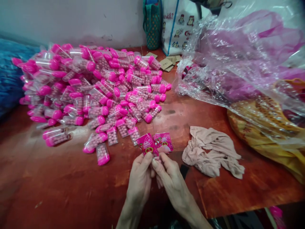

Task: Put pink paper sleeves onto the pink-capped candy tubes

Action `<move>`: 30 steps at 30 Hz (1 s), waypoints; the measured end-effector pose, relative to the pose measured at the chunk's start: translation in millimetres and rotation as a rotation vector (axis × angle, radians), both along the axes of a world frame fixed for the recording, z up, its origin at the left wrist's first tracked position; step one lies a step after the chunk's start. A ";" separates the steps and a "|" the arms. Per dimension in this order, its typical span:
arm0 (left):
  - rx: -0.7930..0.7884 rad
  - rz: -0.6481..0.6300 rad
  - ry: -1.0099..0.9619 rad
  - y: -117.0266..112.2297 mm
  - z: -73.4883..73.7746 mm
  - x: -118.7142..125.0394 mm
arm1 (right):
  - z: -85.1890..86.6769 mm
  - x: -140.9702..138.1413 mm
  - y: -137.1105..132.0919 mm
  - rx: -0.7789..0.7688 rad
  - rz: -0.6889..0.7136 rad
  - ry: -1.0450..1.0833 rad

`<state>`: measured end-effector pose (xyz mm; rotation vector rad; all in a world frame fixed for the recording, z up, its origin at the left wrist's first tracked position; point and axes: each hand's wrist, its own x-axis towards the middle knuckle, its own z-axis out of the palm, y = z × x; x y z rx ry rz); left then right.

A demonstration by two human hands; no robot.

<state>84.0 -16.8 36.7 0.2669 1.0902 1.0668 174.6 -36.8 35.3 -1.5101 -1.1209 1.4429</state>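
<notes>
Both my hands meet near the front edge of the red-brown table, fingertips close together. My left hand (140, 175) is closed, its thumb and fingers pinching a pink printed label (145, 142). Beside it, my right hand (170, 171) is closed at the fingertips on something small, mostly hidden. Just beyond the right fingers is a second pink printed label (163, 140); whether it lies on the table or is touched, I cannot tell. Left and ahead is a big pile of clear tubes (100, 79) with bright pink caps, filled with pale pink balls. One loose tube (103, 154) lies nearest.
A crumpled pale cloth (212, 151) lies right of my hands. Clear and pink plastic film (238, 60) covers the right back, above a yellow bag (262, 127). Cardboard pieces (166, 63), a white printed bag (178, 28) and a blue bag (16, 73) border the table.
</notes>
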 end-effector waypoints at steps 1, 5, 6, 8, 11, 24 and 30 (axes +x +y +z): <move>-0.013 0.006 -0.023 2.3 1.2 -2.1 | 1.0 0.8 2.7 0.003 0.034 0.072; -0.043 0.081 -0.039 9.6 2.3 -7.0 | 0.7 0.1 10.2 0.052 0.058 0.162; -0.039 0.103 -0.041 9.9 1.6 -6.5 | -0.7 -0.8 10.5 0.084 0.026 0.133; -0.022 0.121 -0.067 8.5 -0.3 -3.4 | -4.6 -2.7 9.5 0.149 -0.050 0.068; 0.017 0.102 -0.114 4.1 -2.7 3.2 | -10.3 -3.9 6.5 0.233 -0.161 -0.021; 0.045 0.017 -0.067 6.7 -4.1 -1.3 | -28.3 0.8 9.1 0.802 -0.078 -0.596; 0.052 0.088 0.022 7.0 -2.6 1.0 | -23.8 -3.5 10.1 0.798 -0.137 -0.557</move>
